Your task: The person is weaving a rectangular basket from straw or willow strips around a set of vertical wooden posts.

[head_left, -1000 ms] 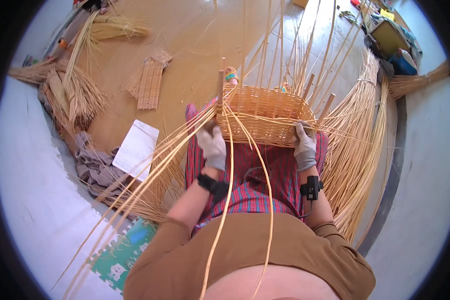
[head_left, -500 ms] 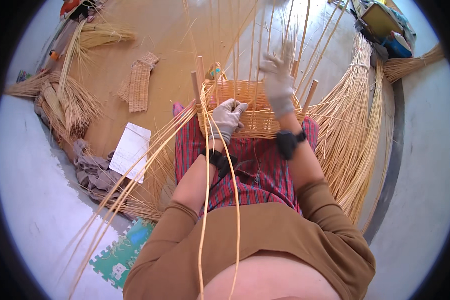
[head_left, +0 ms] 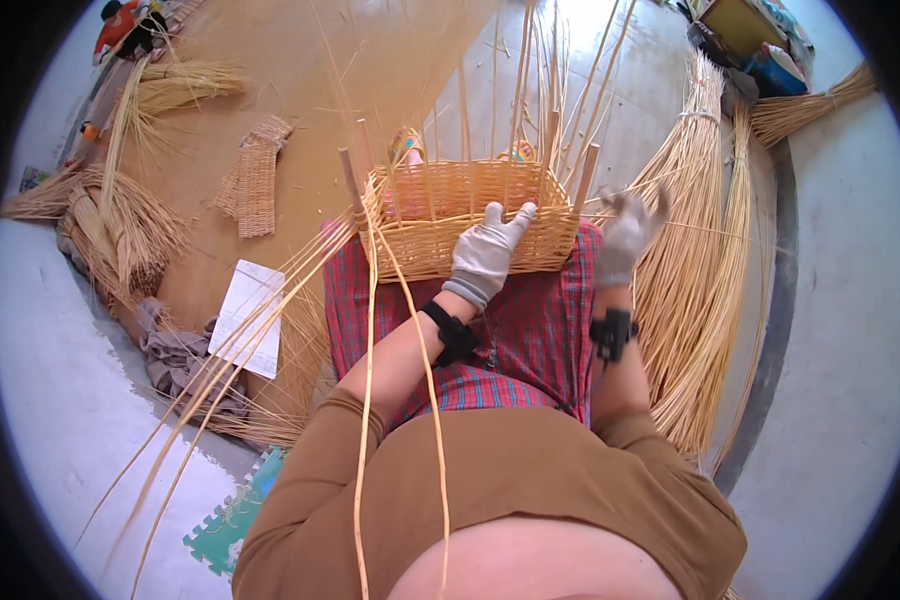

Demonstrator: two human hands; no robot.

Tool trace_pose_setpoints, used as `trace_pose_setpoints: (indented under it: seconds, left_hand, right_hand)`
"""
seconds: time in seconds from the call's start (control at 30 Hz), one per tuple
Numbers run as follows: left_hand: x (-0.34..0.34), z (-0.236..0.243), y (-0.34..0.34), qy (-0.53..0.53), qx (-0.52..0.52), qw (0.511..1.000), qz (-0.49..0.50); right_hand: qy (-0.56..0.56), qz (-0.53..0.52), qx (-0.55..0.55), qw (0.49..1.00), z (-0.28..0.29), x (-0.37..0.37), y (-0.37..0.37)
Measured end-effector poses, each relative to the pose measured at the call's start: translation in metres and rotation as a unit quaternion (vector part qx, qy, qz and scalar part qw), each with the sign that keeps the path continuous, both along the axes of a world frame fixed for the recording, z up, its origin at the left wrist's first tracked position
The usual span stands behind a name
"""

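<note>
We have our left hand (head_left: 485, 250) at the wicker basket (head_left: 430, 248) front, mid-frame; can't tell if it's gripping. Our right hand (head_left: 625, 240), right of centre, is blurred, fingers spread.

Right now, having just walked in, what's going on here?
A person wearing gloves has a partly woven basket on their lap, in front of the body. The left hand is at the basket's front wall, thumb and a finger near its upper edge. The right hand is off the basket's right end, too blurred to show whether its grip holds a strand. Long pale strands trail from the left corner toward the person, and a big bundle of canes lies at right.
</note>
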State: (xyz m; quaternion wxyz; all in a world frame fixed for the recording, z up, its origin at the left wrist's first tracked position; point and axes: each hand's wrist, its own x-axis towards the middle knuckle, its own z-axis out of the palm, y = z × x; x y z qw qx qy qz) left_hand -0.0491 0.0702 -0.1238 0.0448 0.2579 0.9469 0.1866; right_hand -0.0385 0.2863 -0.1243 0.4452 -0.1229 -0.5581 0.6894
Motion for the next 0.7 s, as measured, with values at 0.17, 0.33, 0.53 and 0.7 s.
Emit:
trace_pose_setpoints:
  seconds: [0.17, 0.33, 0.53, 0.7]
  left_hand:
    - [-0.011, 0.01, -0.032, 0.009, 0.201, 0.978, -0.056]
    - [0.013, 0.012, -0.112, 0.07, 0.306, 0.949, -0.03]
    - [0.031, -0.002, -0.182, 0.104, 0.045, 0.978, 0.176]
    - [0.02, 0.005, -0.187, 0.072, 0.053, 0.985, 0.151]
  right_hand:
    - [-0.253, 0.08, -0.053, 0.963, -0.002, 0.069, -0.052]
    - [-0.221, 0.367, 0.043, 0.903, 0.043, 0.021, -0.135]
    - [-0.272, 0.309, 0.098, 0.906, 0.03, -0.108, -0.241]
    - [-0.257, 0.233, -0.054, 0.936, 0.017, -0.138, -0.257]
